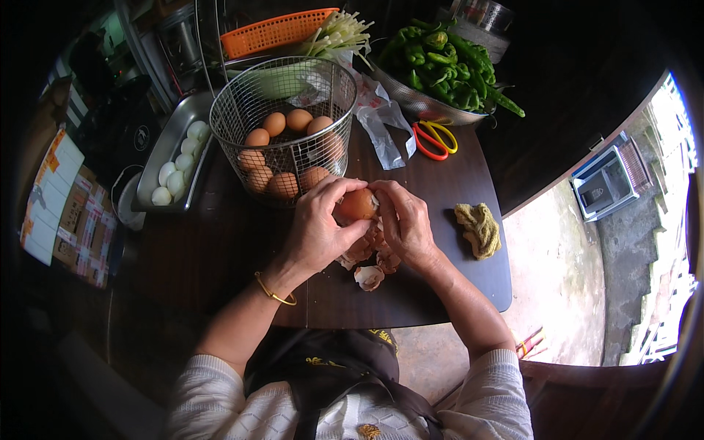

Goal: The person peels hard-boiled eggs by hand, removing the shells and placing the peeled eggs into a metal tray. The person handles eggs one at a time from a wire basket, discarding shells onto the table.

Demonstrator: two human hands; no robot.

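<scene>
Between both hands is a brown egg [356, 205], its shell cracked and partly lifted on the right side. My left hand [322, 225] grips it with thumb and fingers from the left. The fingers of my right hand [406, 220] press at the broken shell edge. Loose pieces of eggshell [369, 277] lie on the dark table under the hands. Just beyond stands a round wire basket [352, 99] with several brown eggs [284, 186] in it. To its left, a steel tray [148, 187] holds several peeled white eggs [176, 182].
Scissors with red and yellow handles [434, 140] lie beside a plastic bag [388, 135]. A crumpled yellowish cloth [477, 231] is near the table's right edge. Green peppers [445, 66] fill a perforated metal bowl [407, 96]. An orange plastic basket [275, 33] and pale green stalks [341, 36] stand behind.
</scene>
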